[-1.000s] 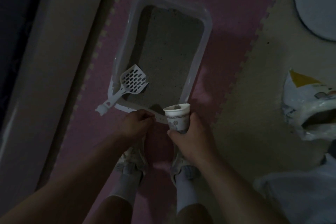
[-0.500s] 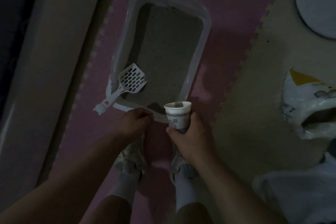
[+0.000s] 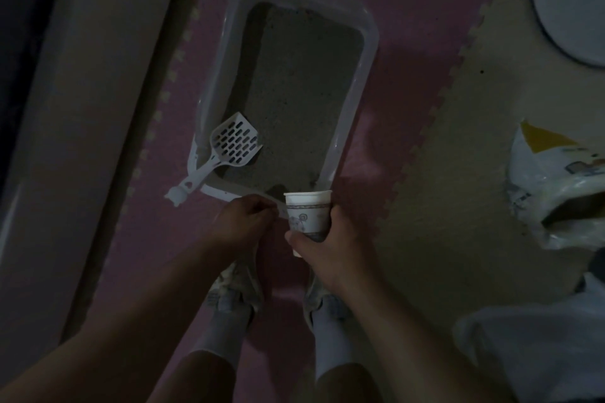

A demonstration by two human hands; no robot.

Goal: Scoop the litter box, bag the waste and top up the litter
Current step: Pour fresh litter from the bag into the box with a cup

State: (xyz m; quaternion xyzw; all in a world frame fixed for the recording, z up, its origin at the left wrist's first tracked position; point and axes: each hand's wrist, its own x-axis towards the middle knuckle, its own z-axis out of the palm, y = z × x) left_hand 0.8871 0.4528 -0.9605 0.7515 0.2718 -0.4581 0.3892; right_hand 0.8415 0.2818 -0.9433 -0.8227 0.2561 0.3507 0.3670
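- Right hand (image 3: 322, 244) curls round a white paper cup (image 3: 307, 214) with a printed band, its writing too dim to read.
- Left hand (image 3: 244, 222) grips the near rim of the litter box (image 3: 368, 52).
- White slotted scoop (image 3: 229, 147) rests inside on grey litter (image 3: 301, 91).

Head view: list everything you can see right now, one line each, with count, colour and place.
litter box: 1, pale, on pink mat, grey litter inside
scoop: 1, white, slotted, head in box, handle over near-left rim
paper cup: 1, white, patterned, at box's near edge
litter bag: 1, white and yellow, open, floor at right
round object: 1, pale, top right
shoes: 2, pale, on mat
left hand: grips box's near rim
right hand: holds cup
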